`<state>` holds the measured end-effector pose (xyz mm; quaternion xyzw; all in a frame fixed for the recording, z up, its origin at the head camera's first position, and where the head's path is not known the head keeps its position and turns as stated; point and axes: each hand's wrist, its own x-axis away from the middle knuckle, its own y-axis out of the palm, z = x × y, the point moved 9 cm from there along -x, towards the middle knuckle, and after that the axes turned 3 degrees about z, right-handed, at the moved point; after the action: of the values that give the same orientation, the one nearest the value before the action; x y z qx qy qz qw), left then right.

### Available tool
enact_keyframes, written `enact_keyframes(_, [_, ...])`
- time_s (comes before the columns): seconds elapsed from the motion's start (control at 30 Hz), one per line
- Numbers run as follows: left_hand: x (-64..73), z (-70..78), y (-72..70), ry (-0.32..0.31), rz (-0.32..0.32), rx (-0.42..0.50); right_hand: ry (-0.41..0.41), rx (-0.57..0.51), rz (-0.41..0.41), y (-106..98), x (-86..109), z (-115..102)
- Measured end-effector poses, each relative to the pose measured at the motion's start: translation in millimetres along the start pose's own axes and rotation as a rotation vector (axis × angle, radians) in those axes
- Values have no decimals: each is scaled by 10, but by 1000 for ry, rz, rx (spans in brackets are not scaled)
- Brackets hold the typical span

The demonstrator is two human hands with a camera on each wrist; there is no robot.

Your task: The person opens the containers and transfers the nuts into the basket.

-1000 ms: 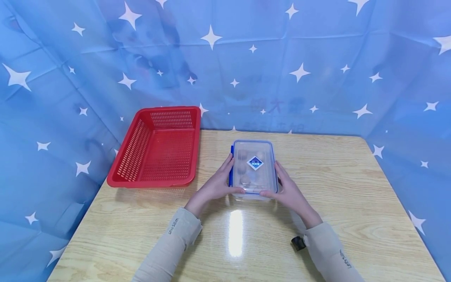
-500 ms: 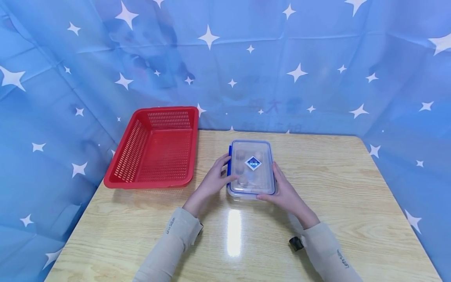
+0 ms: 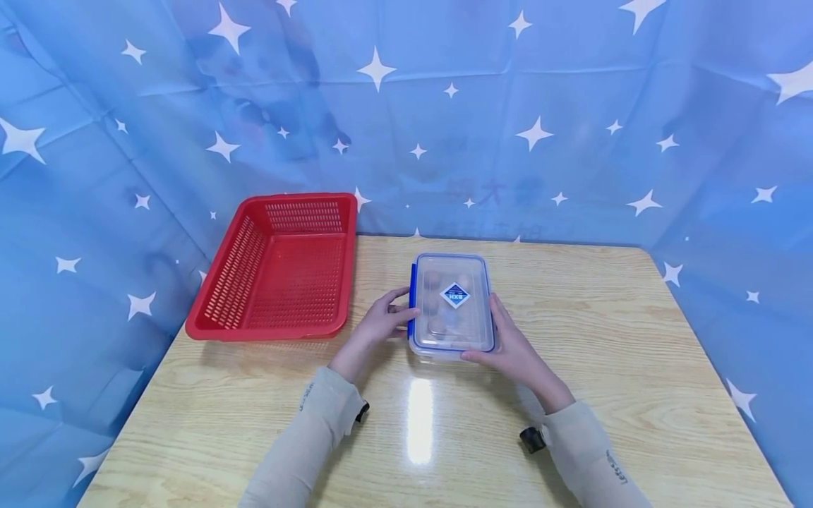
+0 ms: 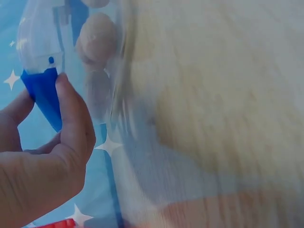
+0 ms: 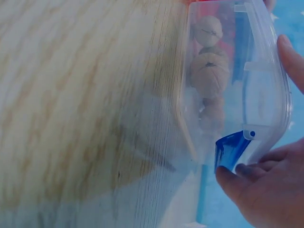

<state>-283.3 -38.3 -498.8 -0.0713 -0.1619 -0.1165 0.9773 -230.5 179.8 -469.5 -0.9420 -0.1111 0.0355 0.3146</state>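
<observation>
A clear plastic food container (image 3: 466, 324) with a blue-edged lid and a diamond label stands on the table. Through its wall show several round tan walnuts (image 5: 210, 75). At its left side my left hand (image 3: 381, 319) pinches the blue latch (image 4: 45, 90) between thumb and fingers; the latch hangs outward from the lid. My right hand (image 3: 511, 346) holds the right side, thumb over the near corner and fingers along the wall. In the right wrist view a fingertip touches another blue latch (image 5: 232, 148), which also slants away from the wall.
A red perforated basket (image 3: 269, 331) stands on the left of the wooden table (image 3: 603, 317). Behind the table hangs a blue curtain (image 3: 470, 141) with white stars. A black wrist camera (image 3: 532, 440) sits under the right sleeve.
My left hand has slid left off the container's near corner, its thumb drawn back to the left edge, and now pinches the latch. The right hand keeps its hold; the container barely moves.
</observation>
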Motion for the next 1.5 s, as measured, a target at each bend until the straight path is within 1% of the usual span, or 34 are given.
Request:
enact_keyframes(0.1, [-13, -19, 5, -66, -37, 49, -4, -3, -2, -2, 0, -10])
enact_keyframes(0.2, [-13, -1, 24, -103, -73, 99, -12, -3, -2, -6, -4, -31])
enact_keyframes(0.3, [-17, 10, 37, -116, -103, 135, -15, -1, -1, -13, -8, -42])
enact_keyframes(0.4, [-23, 23, 41, -113, -125, 143, -15, 11, -3, -18, -12, -42])
enact_keyframes(0.5, [-28, 20, 35, -110, -123, 125, -14, 14, -4, -14, -13, -33])
enact_keyframes(0.6, [-38, -31, 13, -112, -97, 94, -23, 0, 0, -2, -9, -26])
enact_keyframes(0.73, [-25, -185, -44, -172, -59, 73, -34, -6, -20, 62, 9, -18])
enact_keyframes(0.8, [-21, -211, -77, -181, -48, 44, -45, -12, -25, 80, 7, -33])
enact_keyframes(0.83, [-22, -195, -93, -171, -47, 16, -46, -16, -25, 82, 5, -38])
enact_keyframes(0.93, [-39, -84, -116, -107, -52, -77, -52, -25, -8, 49, -12, -61])
enact_keyframes(1.0, [-47, -8, -135, -65, -40, -121, -52, -27, -3, 35, -24, -63])
enact_keyframes(1.07, [-50, 71, -167, -11, -8, -143, -57, -22, -8, 34, -29, -68])
enact_keyframes(1.17, [-41, 176, -242, 64, 71, -151, -71, -29, -12, 34, -37, -83])
enact_keyframes(1.23, [-36, 244, -267, 114, 99, -148, -77, -31, -6, 28, -37, -87])
enact_keyframes(1.37, [-18, 319, -265, 155, 106, -114, -83, -34, -2, 22, -32, -84])
enact_keyframes(1.5, [10, 348, -243, 161, 103, -88, -83, -40, -7, 26, -34, -77])
